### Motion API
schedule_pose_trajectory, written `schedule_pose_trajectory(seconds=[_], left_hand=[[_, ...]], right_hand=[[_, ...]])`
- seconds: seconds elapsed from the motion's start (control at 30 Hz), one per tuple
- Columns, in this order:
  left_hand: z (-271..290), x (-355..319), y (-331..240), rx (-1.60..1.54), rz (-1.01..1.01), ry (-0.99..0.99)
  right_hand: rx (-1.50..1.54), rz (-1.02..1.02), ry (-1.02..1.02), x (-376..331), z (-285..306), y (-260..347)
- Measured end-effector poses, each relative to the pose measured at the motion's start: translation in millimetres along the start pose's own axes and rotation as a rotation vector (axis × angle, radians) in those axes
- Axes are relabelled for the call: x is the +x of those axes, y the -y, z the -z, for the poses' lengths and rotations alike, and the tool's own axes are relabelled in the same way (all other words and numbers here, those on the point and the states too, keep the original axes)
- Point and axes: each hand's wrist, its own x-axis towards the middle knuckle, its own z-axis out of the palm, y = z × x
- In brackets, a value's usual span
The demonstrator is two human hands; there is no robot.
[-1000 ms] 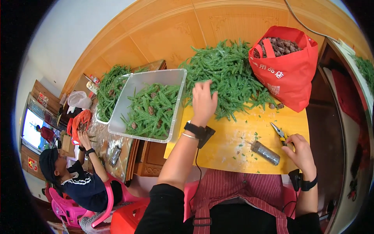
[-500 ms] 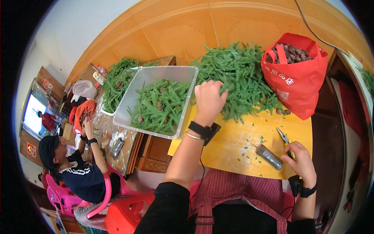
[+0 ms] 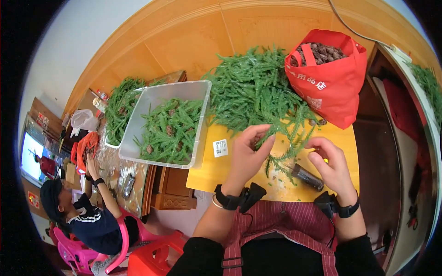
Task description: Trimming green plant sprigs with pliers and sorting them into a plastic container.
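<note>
My left hand (image 3: 248, 154) is raised over the yellow board (image 3: 207, 172), its fingers closed on a green needle sprig (image 3: 287, 138). My right hand (image 3: 329, 161) meets the sprig's other end with curled fingers. It grips dark-handled cutters (image 3: 307, 177), whose handle sticks out below the palm just above the board. Both wrists wear black bands. A large pile of green sprigs (image 3: 258, 87) lies just beyond the hands.
A clear plastic tub (image 3: 202, 115) with sprigs and brown cones stands to the left. A red bag (image 3: 331, 96) full of brown cones (image 3: 317, 51) stands at the right. Another person (image 3: 92, 221) sits lower left on a pink chair, at a table with more greens (image 3: 117, 110).
My left hand has come back from the pile with a sprig and now holds it over the board. My right hand has risen to meet it. The view has tilted down.
</note>
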Motion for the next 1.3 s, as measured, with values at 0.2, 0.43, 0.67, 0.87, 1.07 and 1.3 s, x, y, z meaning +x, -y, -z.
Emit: schedule_pose_trajectory(seconds=[0.2,0.43,0.67,0.87,1.07,1.3], left_hand=[[-4,-10,-7,0.088,-0.072,0.041],[-7,-16,-12,-0.102,0.046,0.051],[-6,-16,-8,-0.065,-0.007,0.13],[-6,-18,-10,-0.158,-0.014,0.176],[-1,-22,-14,-0.317,0.154,0.236],[-6,-22,-15,-0.445,0.213,0.251]], right_hand=[[0.051,-0.069,0.098,8,-11,0],[0.092,-0.148,0.091,8,-19,0],[0.098,-0.043,-0.095,7,-24,-10],[0.087,-0.041,-0.114,5,-22,-10],[0.026,0.002,-0.097,3,-20,-2],[-0.011,0.002,-0.089,1,-14,-3]])
